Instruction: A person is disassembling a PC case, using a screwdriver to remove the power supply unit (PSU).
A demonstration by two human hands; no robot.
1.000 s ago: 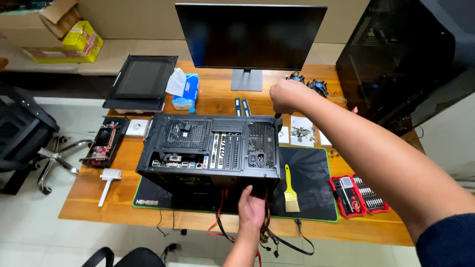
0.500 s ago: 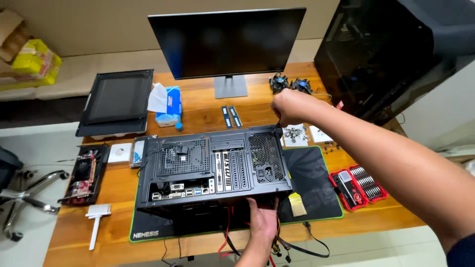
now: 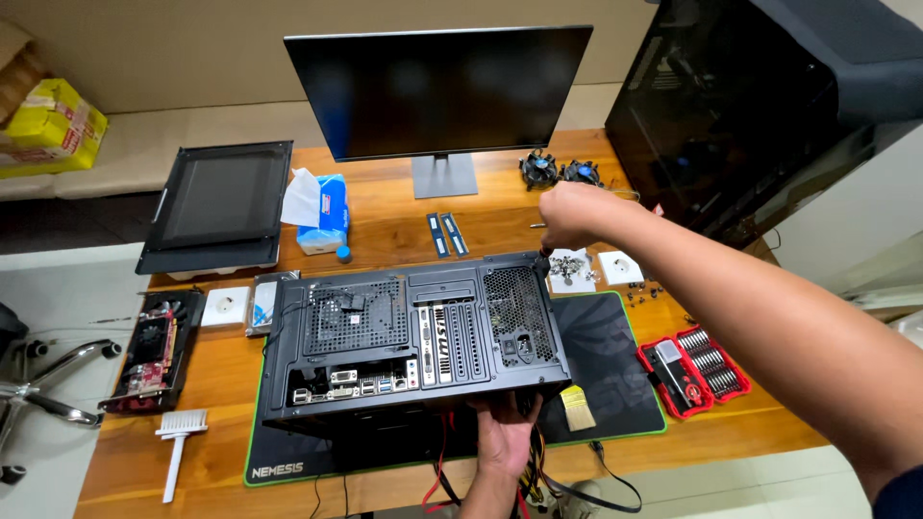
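Wooden desk [image 3: 385,226] by a beige wall, pale tiled floor. On it: black flat monitor [image 3: 437,91], dark mouse mat with green edge [image 3: 615,384], red screwdriver bit set [image 3: 694,365], white brush [image 3: 178,447]. Black metal computer case [image 3: 413,336] lies on the mat, rear ports facing the camera. Left hand [image 3: 505,437] grips its lower edge, fingers curled under. Right hand [image 3: 567,213] is closed at the case's top right corner; what it holds, cannot tell.

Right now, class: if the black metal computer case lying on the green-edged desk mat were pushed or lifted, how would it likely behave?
The black metal computer case looks rigid and probably heavy, since boards and ports fill it. It seems raised at its near edge by the left hand, so it might tip. Red and yellow cables dangling below could snag.
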